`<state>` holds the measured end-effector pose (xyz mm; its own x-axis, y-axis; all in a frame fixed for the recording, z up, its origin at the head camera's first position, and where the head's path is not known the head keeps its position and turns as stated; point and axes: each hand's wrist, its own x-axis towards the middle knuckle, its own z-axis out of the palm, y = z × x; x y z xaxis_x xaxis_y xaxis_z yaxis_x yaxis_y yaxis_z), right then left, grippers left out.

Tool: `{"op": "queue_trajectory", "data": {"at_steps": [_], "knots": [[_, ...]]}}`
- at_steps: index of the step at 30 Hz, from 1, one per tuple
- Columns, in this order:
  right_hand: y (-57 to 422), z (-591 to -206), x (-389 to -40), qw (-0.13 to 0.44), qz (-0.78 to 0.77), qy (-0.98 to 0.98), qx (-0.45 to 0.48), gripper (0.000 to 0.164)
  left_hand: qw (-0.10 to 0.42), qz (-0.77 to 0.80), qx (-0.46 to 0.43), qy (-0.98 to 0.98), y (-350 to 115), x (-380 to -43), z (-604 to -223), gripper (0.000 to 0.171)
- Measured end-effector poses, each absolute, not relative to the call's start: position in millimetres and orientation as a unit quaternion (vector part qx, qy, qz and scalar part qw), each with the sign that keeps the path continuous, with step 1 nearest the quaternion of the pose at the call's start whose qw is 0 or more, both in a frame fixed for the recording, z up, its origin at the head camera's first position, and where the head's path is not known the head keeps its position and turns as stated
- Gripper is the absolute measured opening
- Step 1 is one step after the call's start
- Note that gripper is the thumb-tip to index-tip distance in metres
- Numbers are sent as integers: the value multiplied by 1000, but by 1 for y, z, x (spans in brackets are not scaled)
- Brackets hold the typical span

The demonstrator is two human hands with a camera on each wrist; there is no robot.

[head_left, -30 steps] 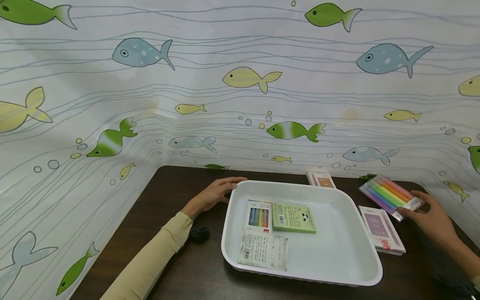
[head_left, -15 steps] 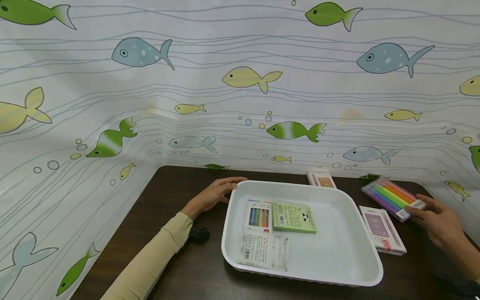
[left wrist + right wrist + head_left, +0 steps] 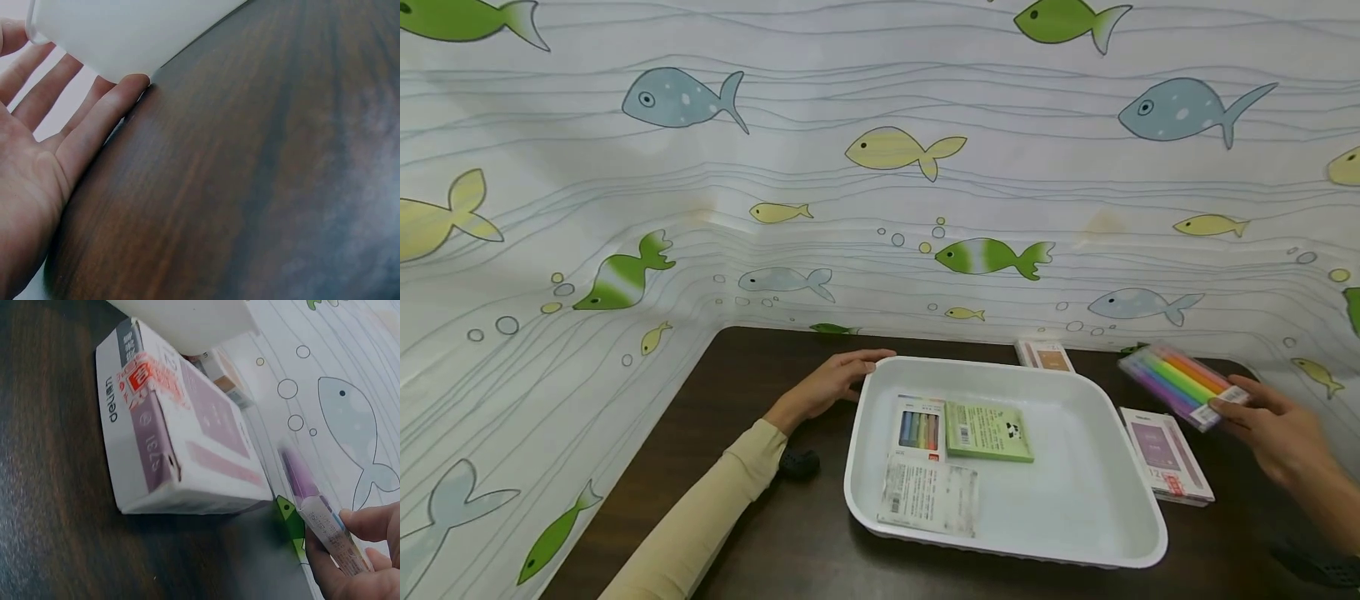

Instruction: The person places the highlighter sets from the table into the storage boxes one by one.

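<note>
My right hand (image 3: 1285, 429) pinches a clear flat pack of rainbow-coloured pens (image 3: 1187, 379) by its near end, thumb on top, above the table's right side. In the right wrist view the pack (image 3: 331, 531) shows edge-on, its purple side up front. Against the back left corner of a white plastic tray (image 3: 1097, 533) rests my left hand (image 3: 827, 387); in the left wrist view its fairly straight fingers (image 3: 103, 122) touch the tray's outer wall. Inside the tray lie a box of coloured sticks (image 3: 919, 429), a green panda box (image 3: 988, 432) and a stained white box (image 3: 928, 497).
A white and purple box (image 3: 1165, 454) lies right of the tray, beneath the held pack. Another white box with an orange panel (image 3: 1047, 356) sits behind the tray. Fish-patterned cloth (image 3: 880, 233) hangs around the dark table (image 3: 760, 533).
The pack of pens stays in the right hand and has shifted only slightly. My left hand keeps its place at the tray corner. The head view has tipped down a little.
</note>
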<state>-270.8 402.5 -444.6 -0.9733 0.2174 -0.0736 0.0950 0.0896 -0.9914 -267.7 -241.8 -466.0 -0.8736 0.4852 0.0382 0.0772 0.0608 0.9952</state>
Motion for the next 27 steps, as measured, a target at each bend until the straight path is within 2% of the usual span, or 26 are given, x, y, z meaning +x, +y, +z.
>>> {"op": "queue_trajectory", "data": {"at_steps": [9, 18, 27], "knots": [[399, -440, -269, 29, 681, -728, -80, 91, 156, 655, 198, 712, -241, -270, -465, 45], [395, -442, -271, 36, 676, -731, -88, 95, 158, 655, 194, 713, -241, -270, -467, 45], [384, -437, -274, 38, 586, -803, -102, 77, 157, 660, 195, 709, -242, -270, -466, 48]]}}
